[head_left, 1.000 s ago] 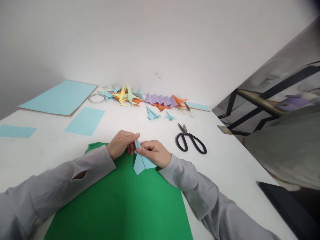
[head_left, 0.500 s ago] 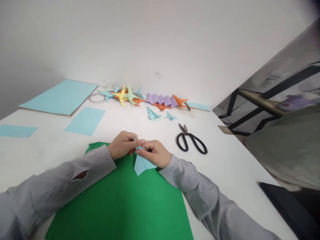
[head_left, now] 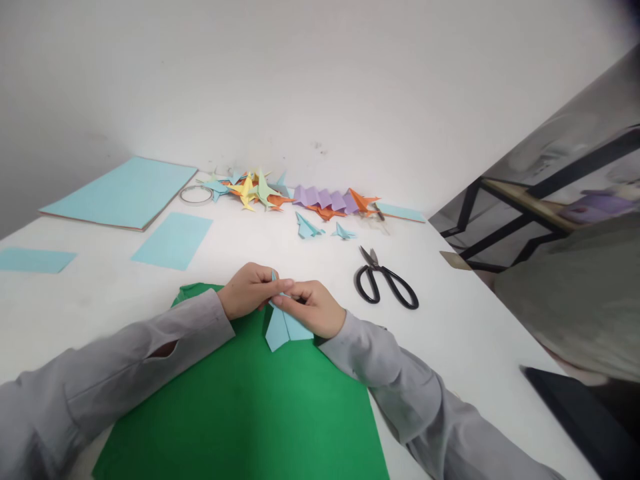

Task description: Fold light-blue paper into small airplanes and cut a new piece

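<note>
Your left hand (head_left: 250, 292) is closed to a pinch on the narrow end of the folded blue paper (head_left: 280, 330), thumb across its upper face, tip pointing out beyond the thumb. Your right hand (head_left: 320, 310) pinches the same piece just beside it, thumb and forefinger together; the remaining fingers of both hands are partly hidden. The paper's broad, creased end extends from the fingertips toward you, over the green sheet (head_left: 245, 413); whether they touch cannot be told. To the right of your right fingers lie the black-handled scissors (head_left: 376, 268), blades slightly apart. Beyond the fingertips are two small blue figures (head_left: 308, 227); farther out sits a purple pleated strip (head_left: 323, 200).
</note>
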Available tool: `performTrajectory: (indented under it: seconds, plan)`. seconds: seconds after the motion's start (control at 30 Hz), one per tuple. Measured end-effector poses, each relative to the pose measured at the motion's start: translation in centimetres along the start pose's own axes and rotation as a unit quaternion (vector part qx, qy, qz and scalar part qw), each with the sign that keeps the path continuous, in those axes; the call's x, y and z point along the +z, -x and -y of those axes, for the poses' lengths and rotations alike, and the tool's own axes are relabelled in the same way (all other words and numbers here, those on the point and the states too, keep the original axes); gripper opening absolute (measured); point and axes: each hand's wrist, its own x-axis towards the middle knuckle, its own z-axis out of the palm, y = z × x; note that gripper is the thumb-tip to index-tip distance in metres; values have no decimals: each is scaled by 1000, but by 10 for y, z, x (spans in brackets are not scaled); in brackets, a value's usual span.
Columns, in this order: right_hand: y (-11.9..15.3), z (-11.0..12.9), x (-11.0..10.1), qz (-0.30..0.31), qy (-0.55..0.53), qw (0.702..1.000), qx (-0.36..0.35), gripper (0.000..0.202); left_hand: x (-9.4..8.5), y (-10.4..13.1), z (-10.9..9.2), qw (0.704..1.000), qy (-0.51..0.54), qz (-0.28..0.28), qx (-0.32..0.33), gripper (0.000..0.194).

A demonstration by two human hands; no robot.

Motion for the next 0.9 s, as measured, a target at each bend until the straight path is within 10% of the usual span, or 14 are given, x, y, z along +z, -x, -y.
performTrajectory:
  seconds: [0.9]
  plan:
    - [-2,2,-1,11,-43,999,12,37,5,4,-5,992,104,-60,-46,50]
